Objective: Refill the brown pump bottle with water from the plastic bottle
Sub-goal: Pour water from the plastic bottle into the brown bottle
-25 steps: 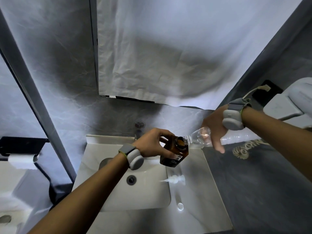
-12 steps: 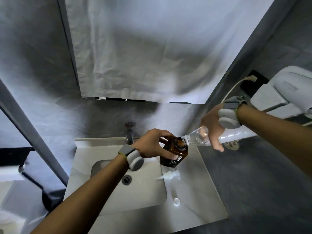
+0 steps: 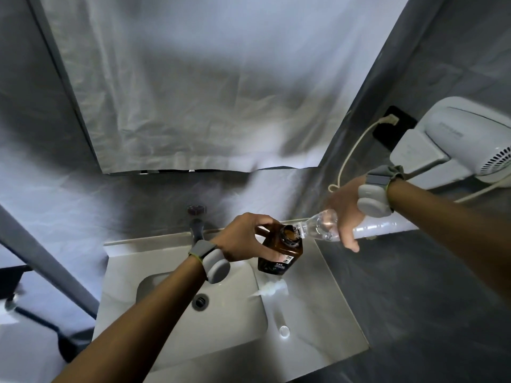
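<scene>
My left hand (image 3: 244, 236) grips the brown pump bottle (image 3: 280, 254) around its shoulder and holds it above the sink's right rim, its mouth uncovered. My right hand (image 3: 341, 214) holds the clear plastic bottle (image 3: 320, 228) tipped almost level, its mouth resting at the brown bottle's opening. The white pump head (image 3: 269, 290) lies on the counter just below the brown bottle. A small clear bottle cap (image 3: 284, 331) lies further toward me on the counter.
A white sink (image 3: 177, 275) with a drain (image 3: 200, 301) and a faucet (image 3: 197, 226) sits below my left arm. A white hair dryer (image 3: 459, 142) hangs on the right wall, its cord plugged into a dark socket (image 3: 392, 128). A white sheet covers the mirror.
The view has swung right and up, bringing the hair dryer fully into sight. Both hands keep their hold, with the plastic bottle still tipped at the brown bottle's mouth.
</scene>
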Demonstrator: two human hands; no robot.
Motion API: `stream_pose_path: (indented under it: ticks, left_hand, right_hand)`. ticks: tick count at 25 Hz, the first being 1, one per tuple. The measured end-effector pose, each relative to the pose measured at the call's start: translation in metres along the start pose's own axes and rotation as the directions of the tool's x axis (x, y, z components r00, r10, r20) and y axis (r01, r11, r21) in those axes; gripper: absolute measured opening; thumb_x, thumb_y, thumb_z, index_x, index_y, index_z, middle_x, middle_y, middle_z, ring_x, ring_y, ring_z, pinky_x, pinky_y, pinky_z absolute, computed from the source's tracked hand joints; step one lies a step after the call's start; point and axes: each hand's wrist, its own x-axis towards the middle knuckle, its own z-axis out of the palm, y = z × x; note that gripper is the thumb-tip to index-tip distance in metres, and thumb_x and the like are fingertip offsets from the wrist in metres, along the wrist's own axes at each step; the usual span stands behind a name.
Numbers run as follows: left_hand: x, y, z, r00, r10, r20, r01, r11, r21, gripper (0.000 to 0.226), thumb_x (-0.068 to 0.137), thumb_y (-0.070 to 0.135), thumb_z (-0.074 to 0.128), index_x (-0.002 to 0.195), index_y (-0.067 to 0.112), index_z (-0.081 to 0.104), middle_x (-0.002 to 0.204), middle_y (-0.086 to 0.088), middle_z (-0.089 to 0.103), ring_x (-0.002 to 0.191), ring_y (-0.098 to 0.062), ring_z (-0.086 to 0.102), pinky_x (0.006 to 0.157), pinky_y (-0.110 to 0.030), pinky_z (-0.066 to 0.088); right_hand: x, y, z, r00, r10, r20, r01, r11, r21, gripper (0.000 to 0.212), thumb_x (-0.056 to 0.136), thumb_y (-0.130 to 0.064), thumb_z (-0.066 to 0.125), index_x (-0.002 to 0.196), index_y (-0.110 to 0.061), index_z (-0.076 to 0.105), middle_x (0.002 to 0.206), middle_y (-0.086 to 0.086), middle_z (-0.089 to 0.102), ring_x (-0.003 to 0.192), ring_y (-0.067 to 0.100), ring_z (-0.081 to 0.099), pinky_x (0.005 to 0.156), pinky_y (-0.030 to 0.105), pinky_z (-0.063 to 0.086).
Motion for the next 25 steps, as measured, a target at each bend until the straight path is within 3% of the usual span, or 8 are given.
stream_pose_path:
  ticks: [1,5,9,13,16,19,22,25]
  left_hand:
    - [0.002,-0.001,-0.001,1.0,0.002,0.0,-0.002,1.0,0.0,0.049,0.069,0.022,0.096,0.113,0.019,0.076,0.11,0.003,0.079,0.11,-0.012,0.074,0.104,-0.038,0.058]
    - [0.014,0.0,-0.006,1.0,0.001,0.002,-0.001,1.0,-0.002,0.048,0.068,0.024,0.097,0.111,0.022,0.077,0.108,0.004,0.079,0.109,-0.012,0.074,0.103,-0.035,0.058]
    - [0.026,0.0,-0.01,1.0,-0.004,0.007,0.005,1.0,-0.017,0.047,0.065,0.032,0.097,0.106,0.031,0.077,0.107,0.009,0.079,0.108,-0.007,0.074,0.101,-0.029,0.057]
    - [0.039,0.0,-0.007,0.999,-0.024,0.032,0.024,1.0,0.0,0.052,0.063,0.036,0.098,0.11,0.03,0.076,0.11,0.009,0.079,0.109,-0.008,0.075,0.105,-0.036,0.057]
    - [0.049,0.002,0.003,0.997,-0.032,0.064,0.031,0.999,0.013,0.055,0.063,0.04,0.098,0.113,0.033,0.075,0.113,0.012,0.079,0.111,-0.005,0.073,0.106,-0.037,0.056]
    - [0.062,0.002,0.02,0.994,-0.042,0.097,0.04,0.999,0.023,0.056,0.063,0.04,0.097,0.113,0.034,0.075,0.112,0.013,0.079,0.109,-0.002,0.073,0.104,-0.035,0.056]
    - [0.077,-0.001,0.043,0.992,-0.054,0.116,0.05,0.998,0.035,0.057,0.062,0.036,0.097,0.114,0.032,0.074,0.111,0.013,0.08,0.108,-0.003,0.074,0.105,-0.039,0.057]
    - [0.088,-0.009,0.064,0.989,-0.04,0.141,0.034,0.999,0.041,0.062,0.061,0.046,0.094,0.118,0.032,0.074,0.112,0.014,0.079,0.111,-0.005,0.074,0.106,-0.039,0.057]
  right_hand:
    - [0.002,0.001,0.003,1.0,-0.004,0.006,0.004,1.0,0.025,0.061,0.058,-0.049,0.092,0.111,-0.026,0.074,0.106,-0.003,0.071,0.086,0.012,0.064,0.066,0.027,0.053]
    - [0.016,0.016,0.024,0.993,-0.041,-0.11,0.068,0.964,0.255,0.058,0.052,-0.051,0.094,0.102,-0.038,0.067,0.104,-0.01,0.067,0.098,0.015,0.065,0.089,0.037,0.06]
    - [0.033,0.027,0.053,0.976,-0.058,-0.209,0.143,0.895,0.422,0.079,0.042,-0.062,0.087,0.117,-0.045,0.069,0.107,-0.024,0.059,0.102,0.011,0.058,0.076,0.022,0.046]
    - [0.051,0.032,0.088,0.94,-0.102,-0.325,0.285,0.758,0.586,0.069,0.063,-0.053,0.091,0.125,-0.035,0.068,0.11,-0.021,0.06,0.11,0.011,0.063,0.079,0.017,0.041]
    - [0.06,0.031,0.12,0.921,0.018,-0.389,0.322,0.528,0.786,0.062,0.065,-0.039,0.096,0.12,-0.027,0.07,0.103,-0.022,0.063,0.093,0.003,0.062,0.072,0.015,0.043]
    - [0.067,0.022,0.164,0.909,0.169,-0.382,0.36,0.146,0.921,0.053,0.064,-0.019,0.098,0.112,-0.022,0.073,0.102,-0.015,0.069,0.085,0.001,0.068,0.067,0.016,0.051]
    - [0.071,0.006,0.206,0.899,0.309,-0.311,0.369,-0.149,0.918,0.051,0.061,-0.011,0.1,0.101,-0.03,0.074,0.093,-0.013,0.077,0.076,-0.002,0.073,0.062,0.014,0.053]
    - [0.073,-0.008,0.238,0.871,0.441,-0.217,0.375,-0.312,0.873,0.05,0.056,-0.014,0.101,0.092,-0.037,0.075,0.091,-0.017,0.077,0.077,-0.002,0.073,0.061,0.016,0.053]
